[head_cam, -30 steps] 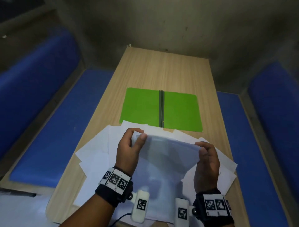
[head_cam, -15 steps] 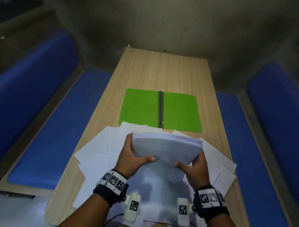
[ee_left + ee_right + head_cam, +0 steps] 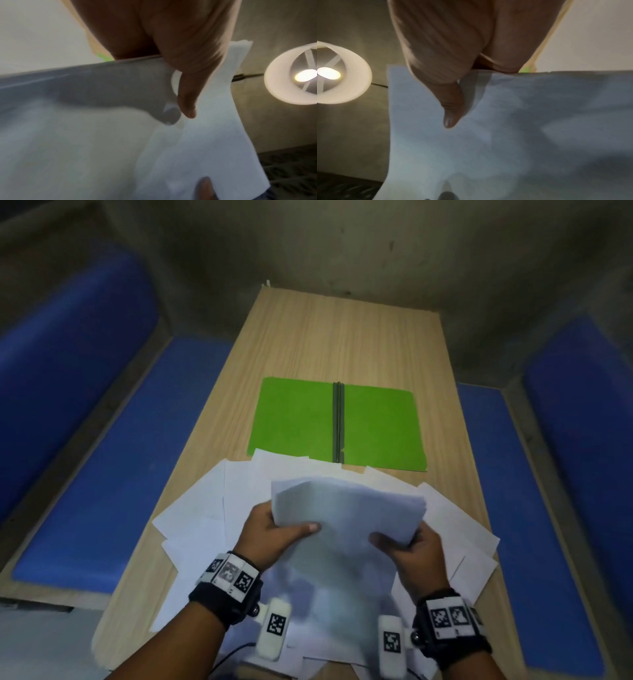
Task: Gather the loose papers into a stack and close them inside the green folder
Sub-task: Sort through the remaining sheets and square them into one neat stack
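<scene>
Long light-wood laminate table [image 3: 342,337], flanked by blue padded benches [image 3: 102,457]. Bright green card folder with a dark centre spine [image 3: 294,419] lies open and flat at mid-table, both leaves bare. White loose sheets of paper [image 3: 205,508] are fanned untidily across the near end of the table, their far edges just overlapping the folder's near edge. A partial sheaf of white sheets [image 3: 346,508] is held lifted above the scatter, its far edges roughly aligned and its near portion sagging.

Left hand [image 3: 270,535] pinches the sheaf's left edge, thumb on top, fingers beneath. Right hand [image 3: 411,549] grasps the right edge likewise.

Assessment: the paper is light, limp and slippery sheet on sheet, and bows when unsupported. Holding at opposite side edges suits squaring; carrying calls for support from beneath. Most sheets are not yet gathered.
</scene>
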Demonstrator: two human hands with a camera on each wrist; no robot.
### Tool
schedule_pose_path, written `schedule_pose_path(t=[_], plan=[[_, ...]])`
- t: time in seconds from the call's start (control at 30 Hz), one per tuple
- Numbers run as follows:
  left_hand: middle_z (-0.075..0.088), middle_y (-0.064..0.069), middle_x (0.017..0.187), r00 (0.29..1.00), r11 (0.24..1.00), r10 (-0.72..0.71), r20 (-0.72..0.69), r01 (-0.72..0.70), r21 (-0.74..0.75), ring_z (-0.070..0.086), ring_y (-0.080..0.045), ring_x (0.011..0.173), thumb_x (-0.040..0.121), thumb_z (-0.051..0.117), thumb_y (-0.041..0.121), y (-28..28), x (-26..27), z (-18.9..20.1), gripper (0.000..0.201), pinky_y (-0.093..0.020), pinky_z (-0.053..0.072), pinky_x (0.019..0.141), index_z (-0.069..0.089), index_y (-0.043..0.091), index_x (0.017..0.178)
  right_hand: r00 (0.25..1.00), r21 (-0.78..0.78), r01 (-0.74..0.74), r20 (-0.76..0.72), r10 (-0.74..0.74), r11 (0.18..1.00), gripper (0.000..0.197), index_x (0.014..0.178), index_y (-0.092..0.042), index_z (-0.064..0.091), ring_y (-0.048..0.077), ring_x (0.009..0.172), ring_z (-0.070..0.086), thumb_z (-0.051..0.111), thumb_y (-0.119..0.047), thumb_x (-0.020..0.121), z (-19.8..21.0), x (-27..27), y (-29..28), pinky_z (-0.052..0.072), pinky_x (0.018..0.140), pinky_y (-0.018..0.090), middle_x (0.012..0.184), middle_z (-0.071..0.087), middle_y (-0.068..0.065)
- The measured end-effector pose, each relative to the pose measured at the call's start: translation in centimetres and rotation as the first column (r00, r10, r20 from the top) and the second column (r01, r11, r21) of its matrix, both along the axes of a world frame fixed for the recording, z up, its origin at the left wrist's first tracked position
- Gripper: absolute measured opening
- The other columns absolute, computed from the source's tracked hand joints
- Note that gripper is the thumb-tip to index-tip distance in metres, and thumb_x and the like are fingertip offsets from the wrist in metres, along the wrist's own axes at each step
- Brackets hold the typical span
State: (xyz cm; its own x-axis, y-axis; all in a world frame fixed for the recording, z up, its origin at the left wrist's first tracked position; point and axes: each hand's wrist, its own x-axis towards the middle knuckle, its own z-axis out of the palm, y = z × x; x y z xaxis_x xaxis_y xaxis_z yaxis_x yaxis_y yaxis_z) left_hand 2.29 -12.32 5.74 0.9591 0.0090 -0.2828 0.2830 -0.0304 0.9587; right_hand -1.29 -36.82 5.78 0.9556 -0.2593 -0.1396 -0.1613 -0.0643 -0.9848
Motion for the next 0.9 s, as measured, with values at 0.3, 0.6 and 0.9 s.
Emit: schedule_pose_path(t=[0.3,0.6,0.9], plan=[[0.08,-0.005,0.089,0.997,0.997,-0.071,0.011,0.071,0.012,0.076,-0.017,0.081,0.066,0.09,0.008,0.1,-1.6,0.0,0.028,-0.029,0.06,0.071,0.079,0.009,0.092,0.998,0.08,-0.051,-0.018,0.053,0.995,0.054,0.093,-0.016,0.066,-0.004,0.072,0.067,0.09,-0.04,0.051,-1.2,-1.7,0.1,0.05,0.064,0.009,0.08,0.074,-0.013],[0.078,0.015,0.099,0.971,0.969,-0.212,-0.11,0.223,0.106,0.072,-0.003,0.09,0.068,0.09,0.018,0.6,-2.4,-3.3,0.043,-0.021,0.056,0.073,0.071,0.024,0.106,0.975,0.033,-0.041,-0.216,0.047,0.999,0.037,0.079,-0.017,0.071,0.003,0.066,0.067,0.093,-0.031,0.054,-4.1,-1.7,0.1,0.053,0.07,0.03,0.072,0.074,-0.002],[0.075,-0.026,0.081,0.986,0.939,0.111,-0.128,-0.062,0.338,0.064,-0.027,0.065,0.062,0.086,0.042,5.4,-2.5,-3.3,0.051,-0.051,0.055,0.069,0.075,-0.004,0.08,0.781,-0.366,0.155,-0.523,-0.34,0.918,0.083,0.127,-0.008,0.054,0.034,0.109,0.059,0.088,-0.043,0.06,-7.4,-3.4,-6.8,0.05,0.088,0.038,0.123,0.06,0.018]])
